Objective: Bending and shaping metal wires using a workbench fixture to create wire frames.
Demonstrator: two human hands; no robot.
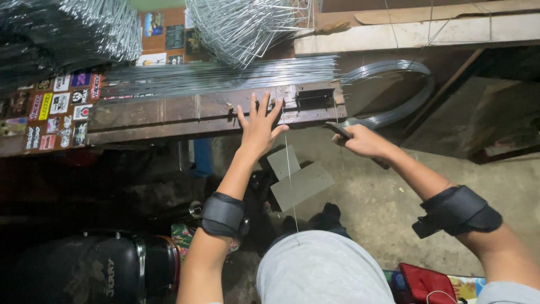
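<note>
We see a thin straight steel wire (290,169) running from the lap up to the long brown metal bench (169,112), passing just right of our left hand (259,128), which lies open, fingers spread on the bench edge. Our right hand (364,142) is closed around a dark tool handle (339,130). Colourful square stickers (56,110) cover the bench's left end. A bundle of straight silver wires (225,76) lies behind it.

- A bare grey concrete floor (365,197), rough and stained, lies below.
- A worn brown wooden desk (169,115) spans the middle.
- A board covered in colourful stickers (56,110) stands at the left.
- A pale wooden shelf (416,34) runs along the upper right.
- Light is dim, with deep shadow at the lower left.
</note>
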